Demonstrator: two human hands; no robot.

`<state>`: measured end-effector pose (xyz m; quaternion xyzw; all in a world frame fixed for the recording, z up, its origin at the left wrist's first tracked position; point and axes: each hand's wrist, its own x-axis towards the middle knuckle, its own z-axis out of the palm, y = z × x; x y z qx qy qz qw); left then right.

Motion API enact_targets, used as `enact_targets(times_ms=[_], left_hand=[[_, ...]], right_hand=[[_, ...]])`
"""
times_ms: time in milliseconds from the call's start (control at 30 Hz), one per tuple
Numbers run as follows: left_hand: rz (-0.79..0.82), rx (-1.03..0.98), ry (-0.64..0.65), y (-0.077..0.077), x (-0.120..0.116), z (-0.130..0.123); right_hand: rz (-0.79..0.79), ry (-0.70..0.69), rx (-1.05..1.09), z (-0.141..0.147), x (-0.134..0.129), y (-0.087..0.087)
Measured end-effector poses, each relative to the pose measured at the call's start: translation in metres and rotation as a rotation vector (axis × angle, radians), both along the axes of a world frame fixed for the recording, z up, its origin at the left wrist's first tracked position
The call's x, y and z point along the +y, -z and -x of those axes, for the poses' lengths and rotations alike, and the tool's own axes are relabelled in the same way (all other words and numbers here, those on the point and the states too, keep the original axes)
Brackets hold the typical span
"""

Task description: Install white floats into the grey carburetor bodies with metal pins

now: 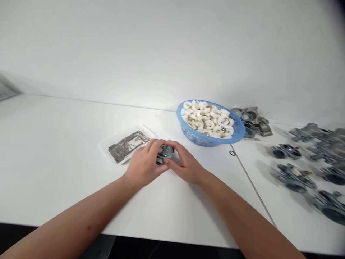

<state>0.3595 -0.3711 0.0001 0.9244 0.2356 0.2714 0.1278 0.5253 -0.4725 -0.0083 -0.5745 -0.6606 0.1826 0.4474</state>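
On the white table, head view:
Hands: left hand and right hand close together, fingers clamped around a grey metal casting, between tray and basket.
Basket: blue plastic basket, heaped with white curved pieces.
Tray: white tray, holding grey metal strips.
Beyond the basket: loose grey castings, black ring.

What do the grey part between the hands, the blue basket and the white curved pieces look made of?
The grey part looks like cast metal, perhaps zinc or aluminium, with a dull grey finish and a brighter round face. The blue basket looks like glossy moulded plastic with a perforated wall. The white curved pieces look smooth, either plastic or ceramic; the look leaves that open.
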Motion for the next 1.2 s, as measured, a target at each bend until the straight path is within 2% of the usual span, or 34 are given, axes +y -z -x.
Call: enact_targets(times_ms=[133, 300, 433, 500, 600, 700, 767, 867, 1000, 1100, 1200], left_hand=[[0.067, -0.03, 0.145, -0.001, 0.002, 0.003], [0.17, -0.061, 0.234, -0.007, 0.012, 0.01], [0.188, -0.184, 0.376, -0.014, 0.024, 0.019], [0.169, -0.185, 0.349, -0.017, 0.026, 0.021], [0.153, -0.003, 0.275, -0.018, 0.024, 0.019], [0.192, 0.213, 0.246, -0.013, 0.017, 0.013], [0.224, 0.28, 0.253, -0.008, 0.014, 0.011], [0.205, 0.254, 0.232, 0.002, 0.014, 0.009], [0.152, 0.166, 0.181, 0.012, 0.017, 0.006], [0.111, 0.136, 0.152, 0.014, 0.016, 0.006], [0.099, 0.14, 0.147, 0.014, 0.014, 0.006]], right_hand=[[0.037, 0.028, -0.041, -0.002, -0.001, -0.005], [0.037, 0.08, -0.218, -0.003, -0.004, -0.006], [0.079, 0.116, -0.222, -0.004, -0.006, -0.006], [0.104, 0.134, -0.206, -0.006, -0.006, -0.006], [0.137, 0.136, -0.184, -0.008, -0.006, -0.006], [0.052, 0.127, -0.194, -0.008, -0.006, -0.007], [-0.027, 0.124, -0.209, -0.007, -0.007, -0.008], [-0.096, 0.121, -0.214, -0.004, -0.006, -0.01], [-0.1, 0.122, -0.227, 0.0, -0.004, -0.008], [-0.163, 0.234, -0.246, 0.006, -0.005, -0.006], [-0.315, 0.391, -0.263, 0.007, -0.009, -0.015]])
